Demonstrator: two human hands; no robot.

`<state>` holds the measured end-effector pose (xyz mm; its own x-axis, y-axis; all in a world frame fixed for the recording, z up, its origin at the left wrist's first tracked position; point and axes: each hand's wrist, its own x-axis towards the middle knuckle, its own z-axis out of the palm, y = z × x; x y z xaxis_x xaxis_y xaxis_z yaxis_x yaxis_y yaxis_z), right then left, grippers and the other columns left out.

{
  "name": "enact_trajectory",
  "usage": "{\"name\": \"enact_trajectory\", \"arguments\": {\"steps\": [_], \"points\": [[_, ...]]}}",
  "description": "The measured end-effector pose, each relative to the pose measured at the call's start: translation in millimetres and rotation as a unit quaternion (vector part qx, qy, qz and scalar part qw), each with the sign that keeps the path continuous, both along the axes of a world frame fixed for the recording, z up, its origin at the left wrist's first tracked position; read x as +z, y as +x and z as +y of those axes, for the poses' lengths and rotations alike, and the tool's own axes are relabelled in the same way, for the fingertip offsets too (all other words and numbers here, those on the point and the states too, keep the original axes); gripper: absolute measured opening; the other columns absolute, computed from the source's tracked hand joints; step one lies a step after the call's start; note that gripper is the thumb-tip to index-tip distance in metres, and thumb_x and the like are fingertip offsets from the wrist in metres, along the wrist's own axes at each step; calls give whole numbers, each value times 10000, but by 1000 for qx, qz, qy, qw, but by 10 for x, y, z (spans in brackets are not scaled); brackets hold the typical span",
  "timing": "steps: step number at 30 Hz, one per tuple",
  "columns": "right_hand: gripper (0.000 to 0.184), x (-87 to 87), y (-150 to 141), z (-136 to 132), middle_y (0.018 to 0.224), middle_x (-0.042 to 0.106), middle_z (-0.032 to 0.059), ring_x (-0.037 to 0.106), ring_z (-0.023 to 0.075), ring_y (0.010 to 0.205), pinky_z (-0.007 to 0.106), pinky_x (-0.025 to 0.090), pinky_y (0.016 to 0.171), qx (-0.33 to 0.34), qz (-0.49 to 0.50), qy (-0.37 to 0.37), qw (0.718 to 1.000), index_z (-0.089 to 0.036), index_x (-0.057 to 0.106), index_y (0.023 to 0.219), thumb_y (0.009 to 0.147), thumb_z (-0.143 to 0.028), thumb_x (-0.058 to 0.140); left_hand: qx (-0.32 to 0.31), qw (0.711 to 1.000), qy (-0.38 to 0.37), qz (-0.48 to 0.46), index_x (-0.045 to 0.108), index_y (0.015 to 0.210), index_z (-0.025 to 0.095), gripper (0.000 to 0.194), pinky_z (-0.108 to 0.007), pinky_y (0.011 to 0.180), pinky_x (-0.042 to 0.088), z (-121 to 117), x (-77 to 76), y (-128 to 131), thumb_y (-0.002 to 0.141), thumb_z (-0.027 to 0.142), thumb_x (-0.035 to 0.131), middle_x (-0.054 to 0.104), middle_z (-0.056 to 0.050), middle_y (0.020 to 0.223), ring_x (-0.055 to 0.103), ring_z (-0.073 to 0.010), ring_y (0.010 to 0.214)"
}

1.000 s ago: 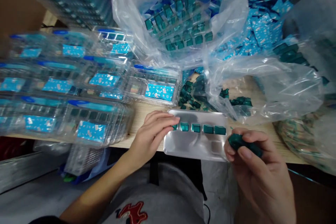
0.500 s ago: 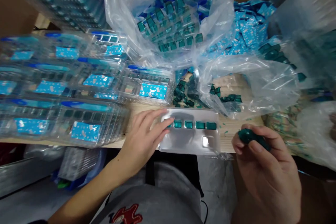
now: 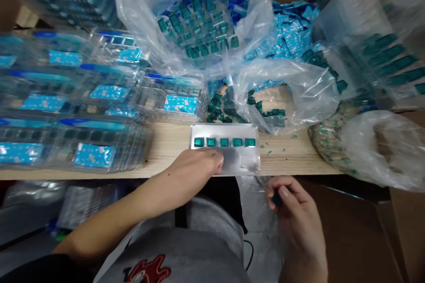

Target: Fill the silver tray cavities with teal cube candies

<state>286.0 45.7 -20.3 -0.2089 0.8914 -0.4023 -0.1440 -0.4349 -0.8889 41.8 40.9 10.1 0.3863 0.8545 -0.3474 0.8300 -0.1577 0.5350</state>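
We are resting our left hand [image 3: 195, 166], fingers together, on the near edge of a silver tray [image 3: 241, 130], and pinching a dark teal piece [image 3: 276, 197] in our right hand [image 3: 295, 212] just below it. Five teal squares [image 3: 224, 142] are sitting in a row across the tray; beyond, clear blister packs [image 3: 133, 141] are lying stacked, and a plastic bag [image 3: 133, 9] is holding more teal pieces [image 3: 199, 31].

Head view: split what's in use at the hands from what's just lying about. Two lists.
In use:
left hand, resting on the tray
right hand, pinching a dark teal piece
silver tray
five teal squares, in a row

Lying about:
clear blister packs
plastic bag of teal pieces
loose blue sachets
wooden bench
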Motion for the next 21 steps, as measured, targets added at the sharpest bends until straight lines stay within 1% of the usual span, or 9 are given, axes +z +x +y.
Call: {"name": "enact_trajectory", "arguments": {"steps": [3,6,9,12,15,16,18,20,21], "points": [[214,-82,-48,-112,622,623,-7,530,94,523,192,433,487,67,-23,-26,997,-221,723,755,777,-430,765,-45,995,67,54,590,892,151,174,-318,711,443,-53,-57,105,942,109,429,668,-66,904,614,-217,825],[253,-114,-150,-196,622,606,-14,528,98,544,196,443,501,141,-34,-39,989,-212,708,788,814,-463,716,-78,987,105,89,608,881,123,158,-322,743,464,-49,-61,177,875,45,471,678,-90,892,618,-226,836],[304,-98,-272,-255,574,570,-27,507,100,531,201,432,495,181,-47,-13,982,-201,709,838,840,-502,667,-68,991,115,14,590,827,153,150,-293,711,456,-14,28,102,893,82,475,654,-45,830,598,-191,775],[377,-58,-364,-260,543,551,-41,493,104,507,212,428,485,162,-41,28,986,-200,716,967,842,-548,642,-15,990,101,-92,544,786,186,166,-240,648,419,-5,187,-54,915,116,465,586,18,764,545,-138,705],[510,-11,-385,-172,519,533,-47,454,103,456,213,396,438,94,-14,40,995,-187,694,1052,836,-637,589,2,983,124,-135,537,788,195,169,-220,640,411,-65,315,-105,922,118,467,566,32,744,529,-122,699],[550,6,-372,-123,499,515,-50,420,97,427,210,365,414,66,-4,35,997,-179,694,1020,840,-677,546,-12,981,141,-133,540,783,195,175,-222,635,415,-101,328,-80,923,119,468,572,29,734,531,-126,695],[579,47,-315,-10,456,472,-51,353,83,392,209,301,389,43,-4,16,999,-166,680,822,840,-716,497,-59,974,184,-118,546,770,196,191,-230,611,431,-187,297,15,917,106,464,590,19,704,540,-137,670],[556,102,-214,99,441,449,-51,324,73,392,208,268,387,71,-30,-2,997,-171,605,646,808,-701,561,-88,958,243,-121,557,780,202,211,-231,593,455,-268,212,126,892,65,441,615,15,685,557,-140,633],[532,137,-145,144,444,446,-54,323,69,397,205,267,391,91,-48,-2,995,-173,580,610,785,-674,617,-80,947,278,-137,563,803,207,230,-231,586,465,-300,168,169,895,58,414,628,12,686,565,-140,618]]}}
